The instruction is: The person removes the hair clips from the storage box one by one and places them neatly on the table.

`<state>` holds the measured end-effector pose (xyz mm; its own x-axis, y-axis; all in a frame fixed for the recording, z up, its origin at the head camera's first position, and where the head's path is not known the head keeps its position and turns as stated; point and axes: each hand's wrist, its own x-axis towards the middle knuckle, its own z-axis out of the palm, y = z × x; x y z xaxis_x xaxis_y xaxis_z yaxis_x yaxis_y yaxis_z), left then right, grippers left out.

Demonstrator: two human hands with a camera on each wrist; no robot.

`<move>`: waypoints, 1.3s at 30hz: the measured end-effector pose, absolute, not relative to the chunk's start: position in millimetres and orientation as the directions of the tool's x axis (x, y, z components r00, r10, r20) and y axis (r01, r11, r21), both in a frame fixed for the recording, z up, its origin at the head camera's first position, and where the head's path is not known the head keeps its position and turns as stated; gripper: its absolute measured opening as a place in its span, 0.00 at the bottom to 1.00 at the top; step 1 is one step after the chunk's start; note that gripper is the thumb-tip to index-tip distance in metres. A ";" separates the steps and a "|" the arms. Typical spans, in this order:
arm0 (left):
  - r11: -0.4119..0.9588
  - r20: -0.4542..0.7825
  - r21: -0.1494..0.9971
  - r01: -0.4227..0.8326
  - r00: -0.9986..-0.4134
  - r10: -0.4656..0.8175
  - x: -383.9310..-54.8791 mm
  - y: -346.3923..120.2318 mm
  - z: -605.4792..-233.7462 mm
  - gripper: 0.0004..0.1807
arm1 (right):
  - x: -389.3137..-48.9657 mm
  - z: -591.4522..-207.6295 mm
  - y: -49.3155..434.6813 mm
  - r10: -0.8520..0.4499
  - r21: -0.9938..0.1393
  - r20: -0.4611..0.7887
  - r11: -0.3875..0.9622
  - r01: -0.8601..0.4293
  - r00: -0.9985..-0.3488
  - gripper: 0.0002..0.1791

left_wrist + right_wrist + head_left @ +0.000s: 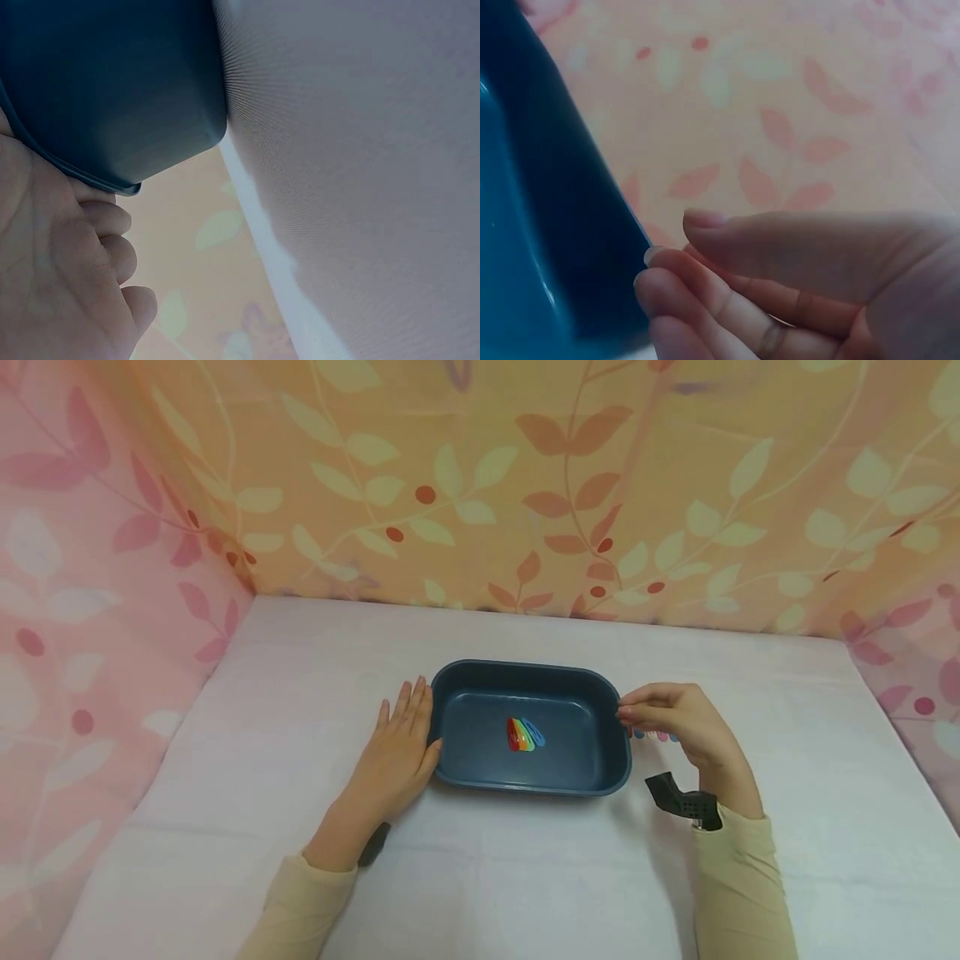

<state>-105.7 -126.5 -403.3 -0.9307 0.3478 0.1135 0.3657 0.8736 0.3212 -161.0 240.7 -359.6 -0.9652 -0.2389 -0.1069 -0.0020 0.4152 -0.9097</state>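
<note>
White table [480, 877] bearing a dark blue tray [472, 727], a hand at either end.
Straight-fingered, the left hand [393, 756] rests against the tray's left side, gripping nothing; the right hand [686, 722] touches its right rim with loosely bent, unclosed fingers. Coloured hair clips [522, 735] lie inside the tray; small coloured pieces [662, 737] show just right of it.

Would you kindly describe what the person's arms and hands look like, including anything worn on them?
The left sleeve and right sleeve are plain pale beige. The left hand and right hand wear no gloves. An angular black wrist device with small dots shows on the right; on the left, only a dark, rounded wrist piece shows.
</note>
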 end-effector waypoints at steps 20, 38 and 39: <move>0.869 0.117 0.326 0.371 -0.928 0.353 -105.8 -126.7 -403.8 0.37 | -182.8 -364.5 176.8 -0.414 -0.880 -0.180 0.473 -0.042 -0.892 0.12; 0.871 0.140 0.312 0.380 -0.925 0.353 -105.4 -126.4 -407.4 0.37 | -196.1 -390.1 161.6 -0.457 -0.863 -0.268 0.505 0.001 -0.848 0.09; 0.871 0.139 0.312 0.380 -0.925 0.354 -105.1 -126.5 -407.1 0.37 | -196.4 -391.5 161.2 -0.457 -0.859 -0.277 0.511 0.005 -0.845 0.09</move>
<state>-105.1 -126.5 -407.1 -0.9249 0.3540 0.1388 0.3801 0.8709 0.3116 -196.4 161.2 -391.5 -0.8450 -0.4575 -0.2769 0.0049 0.5112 -0.8595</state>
